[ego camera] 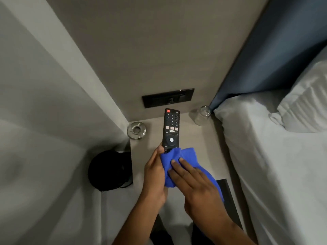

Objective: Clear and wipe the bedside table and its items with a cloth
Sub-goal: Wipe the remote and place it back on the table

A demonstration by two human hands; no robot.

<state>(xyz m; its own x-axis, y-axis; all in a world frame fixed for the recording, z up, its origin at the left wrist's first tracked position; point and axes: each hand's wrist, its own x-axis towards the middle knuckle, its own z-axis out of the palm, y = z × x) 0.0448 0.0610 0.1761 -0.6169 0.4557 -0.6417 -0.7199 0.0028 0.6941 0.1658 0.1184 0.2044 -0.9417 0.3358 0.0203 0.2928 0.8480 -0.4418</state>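
My left hand (155, 172) grips the lower end of a black TV remote (171, 129), held up above the bedside table (200, 149) with its buttons facing me. A blue cloth (177, 161) is wrapped over the remote's bottom end. My right hand (196, 181) lies flat on the cloth, fingers spread, pressing it against the remote. An upside-down clear glass (202, 115) stands at the table's back right corner. A round glass ashtray (136, 130) sits at the back left corner.
A black wall socket panel (168, 97) is above the table. A black round bin (110, 169) stands on the floor to the left. The bed with white sheets (276, 165) and a pillow (307, 106) borders the table's right side. A dark flat object (225, 191) lies at the table's front.
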